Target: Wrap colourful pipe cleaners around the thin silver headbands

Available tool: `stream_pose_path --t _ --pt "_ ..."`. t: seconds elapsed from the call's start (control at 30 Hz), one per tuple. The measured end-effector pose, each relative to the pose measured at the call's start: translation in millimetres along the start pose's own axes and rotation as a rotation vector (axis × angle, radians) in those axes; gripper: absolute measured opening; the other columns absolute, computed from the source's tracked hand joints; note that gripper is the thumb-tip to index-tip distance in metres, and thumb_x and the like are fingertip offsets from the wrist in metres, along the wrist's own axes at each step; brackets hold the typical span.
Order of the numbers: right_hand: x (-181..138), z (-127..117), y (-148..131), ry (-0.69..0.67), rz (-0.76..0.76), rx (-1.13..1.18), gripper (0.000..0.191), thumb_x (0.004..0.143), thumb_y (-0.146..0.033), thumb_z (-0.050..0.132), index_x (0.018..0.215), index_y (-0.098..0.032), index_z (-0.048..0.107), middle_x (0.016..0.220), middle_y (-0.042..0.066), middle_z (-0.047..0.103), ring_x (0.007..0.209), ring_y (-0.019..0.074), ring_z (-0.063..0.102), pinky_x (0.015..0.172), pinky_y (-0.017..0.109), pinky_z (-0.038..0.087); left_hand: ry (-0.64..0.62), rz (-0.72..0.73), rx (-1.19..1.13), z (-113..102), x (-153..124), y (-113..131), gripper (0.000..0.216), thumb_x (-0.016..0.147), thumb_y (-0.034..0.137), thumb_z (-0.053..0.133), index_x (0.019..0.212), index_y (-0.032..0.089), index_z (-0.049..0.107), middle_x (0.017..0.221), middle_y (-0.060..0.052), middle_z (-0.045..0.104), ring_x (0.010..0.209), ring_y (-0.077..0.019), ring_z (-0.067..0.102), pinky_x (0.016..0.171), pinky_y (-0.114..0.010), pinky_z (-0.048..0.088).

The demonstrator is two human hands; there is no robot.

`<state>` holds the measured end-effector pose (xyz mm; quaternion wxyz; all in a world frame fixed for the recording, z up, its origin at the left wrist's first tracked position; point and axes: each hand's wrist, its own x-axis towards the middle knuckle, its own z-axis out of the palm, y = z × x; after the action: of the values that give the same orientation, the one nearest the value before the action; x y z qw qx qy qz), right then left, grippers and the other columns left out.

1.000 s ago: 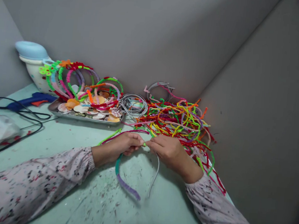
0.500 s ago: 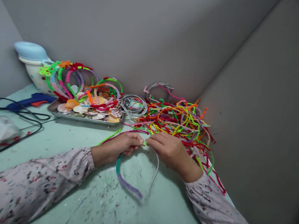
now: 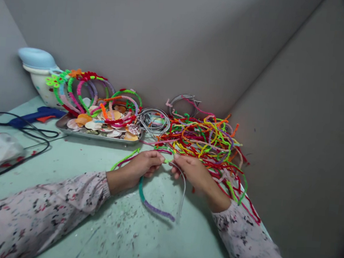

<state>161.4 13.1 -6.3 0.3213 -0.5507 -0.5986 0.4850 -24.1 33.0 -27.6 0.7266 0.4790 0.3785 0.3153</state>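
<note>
One headband point(image 3: 158, 211) is pinched at near centre by the left hand point(image 3: 142, 165); whether it is gripped by the right hand point(image 3: 191, 171) cannot be told. One tray point(image 3: 101, 138) is seen far left, its overlapping shells point(image 3: 92, 126) uncountable.

From afar I see the left hand point(image 3: 147, 163) curled in a pinch, just beside the right hand point(image 3: 189, 170), which pinches too; the left arm point(image 3: 59, 205) and right arm point(image 3: 248, 238) (both long-sleeved) slant inward.

This looks like a small craft workspace: glue gun point(image 3: 25, 120), tray point(image 3: 99, 138) of shells point(image 3: 92, 125), heaped pipe cleaners point(image 3: 201, 137), stained table point(image 3: 114, 232).
</note>
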Motion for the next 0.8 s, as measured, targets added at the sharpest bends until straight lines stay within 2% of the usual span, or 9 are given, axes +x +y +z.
stream_pose_path --t 0.3,0.5,0.8 --pt "-4 8 -6 -0.005 0.089 0.185 0.024 0.079 -0.034 0.061 0.071 -0.012 0.064 0.066 0.003 0.063 0.048 0.0075 0.053 0.044 0.02 0.034 0.014 0.021 0.029 0 0 -1 0.016 0.078 0.029 0.06 0.077 0.017 0.051 0.056 0.008 0.033 0.045 -0.0045 0.025 0.041 -0.021 0.015" --pt "-3 13 -2 0.036 0.137 0.298 0.019 0.073 -0.031 0.063 0.075 -0.012 0.064 0.064 0.001 0.062 0.047 0.0071 0.053 0.04 0.018 0.031 0.01 0.015 0.022 0 0 -1 0.015 0.077 0.028 0.061 0.077 0.017 0.051 0.056 0.008 0.033 0.044 -0.0043 0.024 0.041 -0.021 0.014" --pt "-1 20 6 0.098 0.064 0.39 0.019 0.071 -0.032 0.066 0.067 -0.014 0.061 0.061 0.0 0.058 0.048 0.0065 0.051 0.04 0.017 0.031 -0.003 0.023 0.024 0 1 0 0.017 0.078 0.028 0.06 0.073 0.017 0.047 0.058 0.007 0.034 0.045 -0.0044 0.024 0.041 -0.021 0.013"
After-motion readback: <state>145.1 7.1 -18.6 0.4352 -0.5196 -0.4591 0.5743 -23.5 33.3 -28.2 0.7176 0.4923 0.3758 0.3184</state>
